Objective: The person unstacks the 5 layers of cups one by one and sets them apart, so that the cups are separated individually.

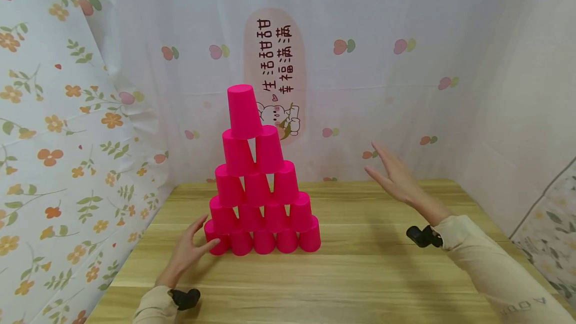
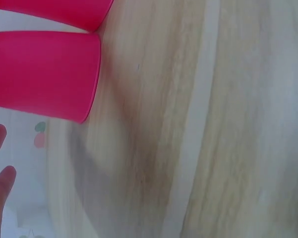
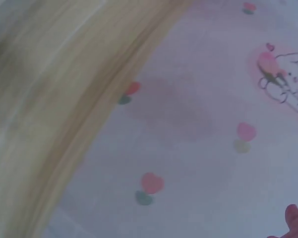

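Note:
Upside-down bright pink cups stand stacked as a tall pyramid (image 1: 256,189) left of the table's middle, with a single cup (image 1: 244,114) on top. My left hand (image 1: 186,251) is at the lower left corner of the stack, its thumb and fingers spread around the outer bottom cup (image 1: 213,231). In the left wrist view that cup (image 2: 44,74) stands close to the fingertips (image 2: 1,186). Raised over the right side of the table, my right hand (image 1: 396,179) holds nothing and its fingers are extended. Only bits of its fingers (image 3: 293,218) show in the right wrist view.
The wooden table (image 1: 360,274) carries the stack. Behind it hangs a white curtain (image 1: 382,89) with fruit prints and a cartoon panel, near the table's back edge. A flowered cloth (image 1: 67,164) closes the left side. Black bands (image 1: 184,299) sit on both wrists.

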Available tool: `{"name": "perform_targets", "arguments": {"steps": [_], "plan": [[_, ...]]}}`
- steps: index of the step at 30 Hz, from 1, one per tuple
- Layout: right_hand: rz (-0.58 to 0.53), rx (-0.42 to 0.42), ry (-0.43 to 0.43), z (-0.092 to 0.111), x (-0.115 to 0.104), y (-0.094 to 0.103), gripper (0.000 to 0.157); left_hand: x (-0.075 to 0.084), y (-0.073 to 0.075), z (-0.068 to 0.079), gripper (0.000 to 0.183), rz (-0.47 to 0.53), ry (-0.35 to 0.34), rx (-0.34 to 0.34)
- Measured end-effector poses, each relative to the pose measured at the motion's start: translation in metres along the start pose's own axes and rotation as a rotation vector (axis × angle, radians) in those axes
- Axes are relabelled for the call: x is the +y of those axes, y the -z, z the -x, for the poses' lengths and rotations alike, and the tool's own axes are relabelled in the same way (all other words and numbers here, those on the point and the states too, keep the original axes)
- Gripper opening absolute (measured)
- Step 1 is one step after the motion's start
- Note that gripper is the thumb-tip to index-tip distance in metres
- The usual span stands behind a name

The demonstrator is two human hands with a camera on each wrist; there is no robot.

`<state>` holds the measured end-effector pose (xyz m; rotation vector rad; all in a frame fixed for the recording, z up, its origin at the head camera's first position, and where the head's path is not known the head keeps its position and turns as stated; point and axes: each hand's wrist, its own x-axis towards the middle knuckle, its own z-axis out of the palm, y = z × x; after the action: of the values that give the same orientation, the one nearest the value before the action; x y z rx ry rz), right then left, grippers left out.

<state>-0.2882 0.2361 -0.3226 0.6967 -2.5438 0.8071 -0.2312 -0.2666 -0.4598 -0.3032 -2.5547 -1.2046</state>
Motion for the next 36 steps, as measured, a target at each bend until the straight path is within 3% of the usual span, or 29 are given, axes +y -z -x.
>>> {"name": "perform_targets", "arguments": {"steps": [6, 11, 19, 26, 31, 34, 36], "plan": [[-0.059, -0.056, 0.008, -0.026, -0.033, 0.006, 0.065, 0.001, -0.007, -0.003, 0.069, 0.031, 0.018, -0.018], [-0.075, -0.085, 0.095, -0.048, -0.058, 0.009, 0.065, 0.008, -0.008, -0.007, 0.067, 0.039, 0.018, -0.023], [-0.079, -0.034, 0.187, -0.075, -0.092, 0.015, 0.064, -0.005, -0.016, -0.007, 0.058, 0.004, -0.010, 0.014], [-0.175, -0.027, 0.197, -0.098, -0.123, 0.019, 0.060, -0.004, -0.017, -0.008, 0.053, 0.083, 0.019, 0.020], [-0.274, -0.092, 0.178, -0.111, -0.146, 0.018, 0.055, 0.013, -0.014, -0.006, 0.050, 0.124, 0.002, 0.026], [-0.347, -0.141, 0.151, -0.120, -0.160, 0.015, 0.058, 0.022, -0.010, -0.003, 0.049, 0.157, 0.039, 0.028], [-0.379, -0.166, 0.133, -0.126, -0.169, 0.013, 0.060, 0.019, -0.010, -0.004, 0.049, 0.147, 0.063, 0.011]]}}
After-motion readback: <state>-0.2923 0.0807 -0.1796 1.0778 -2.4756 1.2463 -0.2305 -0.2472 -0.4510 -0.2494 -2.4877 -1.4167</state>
